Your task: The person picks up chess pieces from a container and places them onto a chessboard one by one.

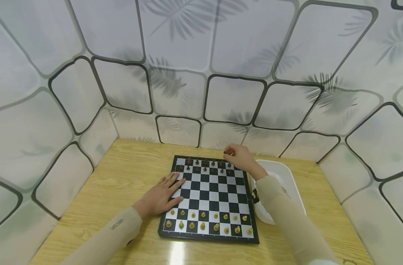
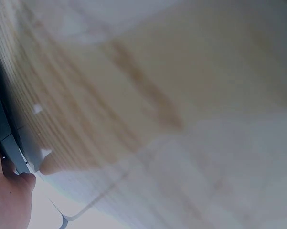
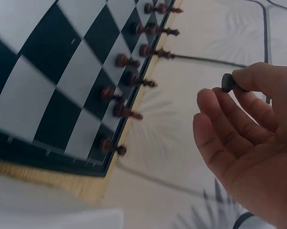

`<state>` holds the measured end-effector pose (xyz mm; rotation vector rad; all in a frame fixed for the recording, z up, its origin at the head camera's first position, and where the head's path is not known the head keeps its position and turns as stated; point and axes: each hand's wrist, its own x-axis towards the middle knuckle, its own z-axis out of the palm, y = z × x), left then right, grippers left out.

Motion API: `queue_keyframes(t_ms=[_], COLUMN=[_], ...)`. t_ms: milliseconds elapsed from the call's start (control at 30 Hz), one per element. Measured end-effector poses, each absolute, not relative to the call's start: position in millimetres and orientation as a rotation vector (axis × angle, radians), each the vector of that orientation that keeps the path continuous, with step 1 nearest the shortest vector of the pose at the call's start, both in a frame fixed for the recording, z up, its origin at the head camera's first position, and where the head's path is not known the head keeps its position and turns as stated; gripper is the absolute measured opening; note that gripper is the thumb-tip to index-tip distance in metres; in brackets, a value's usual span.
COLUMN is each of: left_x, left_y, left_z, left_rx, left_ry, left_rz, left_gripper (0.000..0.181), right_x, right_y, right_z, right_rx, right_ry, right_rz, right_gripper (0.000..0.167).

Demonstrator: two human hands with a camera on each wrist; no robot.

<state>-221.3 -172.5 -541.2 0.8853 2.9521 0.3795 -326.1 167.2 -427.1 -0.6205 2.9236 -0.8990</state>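
Observation:
A black-and-white chessboard (image 1: 209,186) lies on the wooden table. Yellow chess pieces (image 1: 202,226) stand on its two near rows, reddish-brown ones (image 1: 205,169) on its two far rows. My left hand (image 1: 161,195) rests on the board's left side, fingers spread and straight; the left wrist view catches only part of that hand (image 2: 9,200) at its edge. Above the far right corner, my right hand (image 1: 237,157) pinches a small dark chess piece (image 3: 227,82) between thumb and fingers. Its kind is hidden by the fingertips; only the round base shows.
Just right of the board, partly under my right forearm, sits a white plastic tub (image 1: 289,175). A small black-and-yellow item (image 1: 255,195) lies between board and tub. Patterned walls (image 1: 234,99) enclose the wooden table (image 1: 122,167) behind and at both sides.

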Motion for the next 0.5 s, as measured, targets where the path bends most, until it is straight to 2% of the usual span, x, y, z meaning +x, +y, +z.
queue_keyframes(t_ms=[500], left_x=[-221.5], left_y=[-171.7], left_z=[-538.7], left_rx=[0.872], left_ry=[2.945], left_rz=[0.358], left_gripper=[0.075], right_x=[-332.2], right_y=[87.5], right_z=[-435.9], right_rx=[-0.706], right_ry=[2.865], right_rz=[-1.022], right_gripper=[0.020])
